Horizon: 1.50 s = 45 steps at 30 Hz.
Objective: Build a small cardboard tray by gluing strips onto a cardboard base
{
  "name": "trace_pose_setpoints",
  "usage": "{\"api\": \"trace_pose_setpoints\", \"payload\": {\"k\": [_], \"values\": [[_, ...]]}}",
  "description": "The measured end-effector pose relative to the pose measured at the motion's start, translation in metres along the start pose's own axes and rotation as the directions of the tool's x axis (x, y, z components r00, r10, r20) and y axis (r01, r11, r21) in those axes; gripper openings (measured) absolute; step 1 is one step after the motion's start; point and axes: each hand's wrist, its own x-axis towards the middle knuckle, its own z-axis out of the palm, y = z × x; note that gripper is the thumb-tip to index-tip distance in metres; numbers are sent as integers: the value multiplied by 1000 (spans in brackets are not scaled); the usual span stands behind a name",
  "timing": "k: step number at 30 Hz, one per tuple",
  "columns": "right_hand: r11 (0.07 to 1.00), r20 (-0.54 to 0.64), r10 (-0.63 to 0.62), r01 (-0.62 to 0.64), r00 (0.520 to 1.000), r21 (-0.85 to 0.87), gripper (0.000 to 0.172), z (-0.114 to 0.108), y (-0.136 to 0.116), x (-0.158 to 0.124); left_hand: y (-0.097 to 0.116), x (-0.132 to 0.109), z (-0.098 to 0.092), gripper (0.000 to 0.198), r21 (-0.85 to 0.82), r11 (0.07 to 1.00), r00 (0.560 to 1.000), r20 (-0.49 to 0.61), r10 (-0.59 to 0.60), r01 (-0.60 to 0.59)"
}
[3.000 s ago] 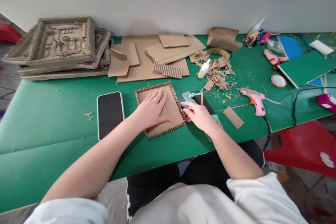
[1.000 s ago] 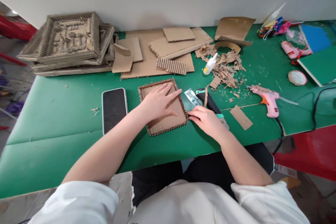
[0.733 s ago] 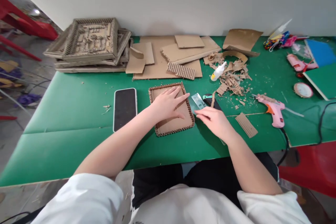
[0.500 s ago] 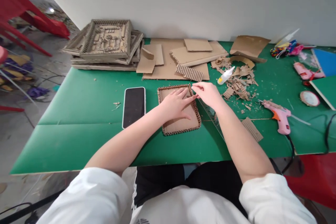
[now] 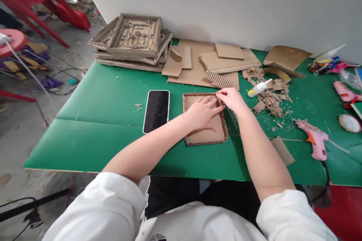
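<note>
A shallow cardboard tray [image 5: 207,136] with a raised rim of corrugated strips lies flat on the green table. My left hand [image 5: 201,115] rests across the tray with its fingers spread, fingertips reaching toward the right rim. At the far right corner, my right hand [image 5: 232,99] is closed, thumb and fingers pinching the corrugated rim. Whether a separate small piece is in that pinch is hidden. Partly under my right forearm lies a clear ruler [image 5: 233,119]. Left of the tray is a phone [image 5: 157,111] with a dark screen.
Stacked cardboard models [image 5: 138,37] stand at the back left, beside loose cardboard sheets [image 5: 189,77]. A glue bottle [image 5: 258,87] lies by cardboard scraps [image 5: 271,101]. On the right are a pink hot glue gun [image 5: 318,143], a corrugated piece [image 5: 283,150] and a tape roll [image 5: 350,123].
The camera view has swung left, so the table's contents appear farther right. Both hands stay at the tray, the right still at its far right corner and the left still flat.
</note>
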Motion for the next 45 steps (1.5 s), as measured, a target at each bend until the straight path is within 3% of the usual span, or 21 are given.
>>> {"api": "trace_pose_setpoints", "payload": {"k": [29,45], "values": [[1000,-34,-11,12,999,25,23,8,1,0,0,2,-1,93,-25,1000,1000,29,9,-8],[999,20,4,-5,1000,49,32,2,5,2,0,1,0,94,-21,1000,999,25,23,-23]]}}
